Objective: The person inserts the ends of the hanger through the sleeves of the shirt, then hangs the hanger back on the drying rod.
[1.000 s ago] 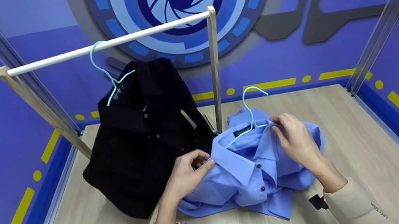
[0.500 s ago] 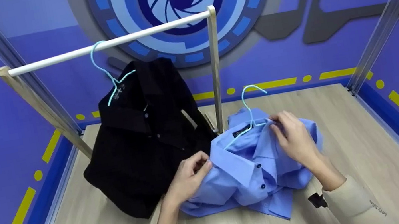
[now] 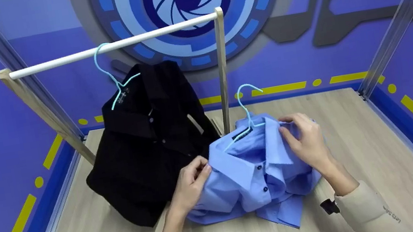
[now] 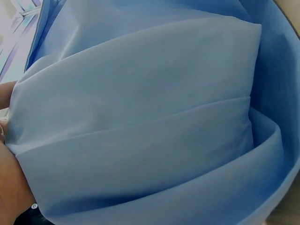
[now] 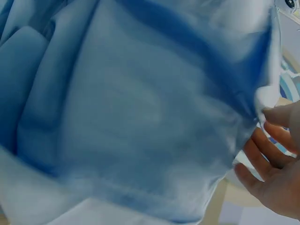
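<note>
A light blue button-up shirt (image 3: 236, 169) lies bunched on the wooden tabletop, its collar raised. Out of its neck stands a light turquoise hanger (image 3: 246, 111), hook upward; the hanger's ends are hidden under the cloth. At the shirt's left shoulder in the head view, my left hand (image 3: 190, 183) pinches the cloth between thumb and fingers. My right hand (image 3: 308, 143) pinches the cloth by the collar's right side. In the right wrist view, creases run together at the fingers (image 5: 269, 152). Pale blue cloth (image 4: 140, 103) fills most of the left wrist view.
On the left stands a small rack (image 3: 159, 33) with a white rail and wooden legs. From the rail hangs a black shirt (image 3: 142, 160) on another turquoise hanger (image 3: 104, 70), close beside my left hand. Blue panels with metal corner posts (image 3: 403, 11) enclose the tabletop (image 3: 378, 137).
The blue shirt's collar and its hanger have shifted left, the hook also slightly upward. My left hand has moved a little left; the right hand has stayed almost in place.
</note>
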The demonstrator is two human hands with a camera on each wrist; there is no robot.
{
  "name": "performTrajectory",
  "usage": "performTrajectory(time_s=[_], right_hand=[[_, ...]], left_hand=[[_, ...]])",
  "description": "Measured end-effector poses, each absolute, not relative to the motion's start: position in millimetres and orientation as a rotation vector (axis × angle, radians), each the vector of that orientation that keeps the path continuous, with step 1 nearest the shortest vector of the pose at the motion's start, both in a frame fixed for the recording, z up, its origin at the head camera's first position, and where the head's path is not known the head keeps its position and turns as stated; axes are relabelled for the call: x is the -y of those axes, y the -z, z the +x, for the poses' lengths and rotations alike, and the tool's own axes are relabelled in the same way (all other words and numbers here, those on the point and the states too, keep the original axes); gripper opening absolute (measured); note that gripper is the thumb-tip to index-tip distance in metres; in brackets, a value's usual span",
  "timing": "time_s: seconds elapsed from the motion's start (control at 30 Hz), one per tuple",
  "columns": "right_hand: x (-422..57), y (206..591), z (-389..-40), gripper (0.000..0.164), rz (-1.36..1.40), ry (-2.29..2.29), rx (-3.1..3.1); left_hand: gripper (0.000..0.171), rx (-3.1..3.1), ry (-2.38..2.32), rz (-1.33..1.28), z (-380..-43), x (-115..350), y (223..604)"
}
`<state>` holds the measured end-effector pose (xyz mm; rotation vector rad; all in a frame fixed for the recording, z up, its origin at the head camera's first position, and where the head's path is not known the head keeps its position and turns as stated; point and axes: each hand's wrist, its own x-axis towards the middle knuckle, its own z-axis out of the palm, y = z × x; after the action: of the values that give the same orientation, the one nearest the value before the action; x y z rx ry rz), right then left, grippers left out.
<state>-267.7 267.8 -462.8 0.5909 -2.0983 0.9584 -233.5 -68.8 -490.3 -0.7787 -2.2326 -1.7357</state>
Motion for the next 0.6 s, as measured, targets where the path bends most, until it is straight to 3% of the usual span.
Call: performTrajectory(time_s=[0.6], right_hand=[[-301,488,-283,0.047,0.195,-1.182,2.32]], left_hand=[[0.015,2.082,1.739,-0.643,-228,88,493]])
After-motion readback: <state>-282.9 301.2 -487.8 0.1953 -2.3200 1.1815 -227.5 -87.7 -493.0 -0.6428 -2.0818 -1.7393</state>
